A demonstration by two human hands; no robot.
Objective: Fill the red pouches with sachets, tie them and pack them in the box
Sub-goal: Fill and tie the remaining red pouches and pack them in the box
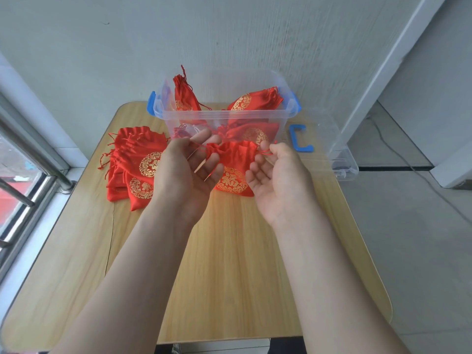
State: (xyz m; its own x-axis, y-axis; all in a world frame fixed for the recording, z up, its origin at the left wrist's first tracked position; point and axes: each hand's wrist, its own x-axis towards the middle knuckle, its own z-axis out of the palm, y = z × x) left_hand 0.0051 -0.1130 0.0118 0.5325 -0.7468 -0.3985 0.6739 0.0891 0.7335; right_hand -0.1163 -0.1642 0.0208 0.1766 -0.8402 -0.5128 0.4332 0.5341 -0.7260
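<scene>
A red pouch [233,172] with gold print hangs between my hands above the wooden table [229,264]. My left hand [186,169] pinches its drawstring on the left side, and my right hand [278,175] pinches the drawstring on the right. The pouch mouth is gathered. Behind it stands a clear plastic box [224,116] with blue handles, holding three tied red pouches [185,98]. A pile of flat red pouches [135,162] lies on the table to the left. No sachets are visible.
The clear box lid [339,154] with a blue clip [300,141] lies at the table's right, overhanging the edge. A wall rises right behind the box. A window with metal rails [25,159] runs along the left.
</scene>
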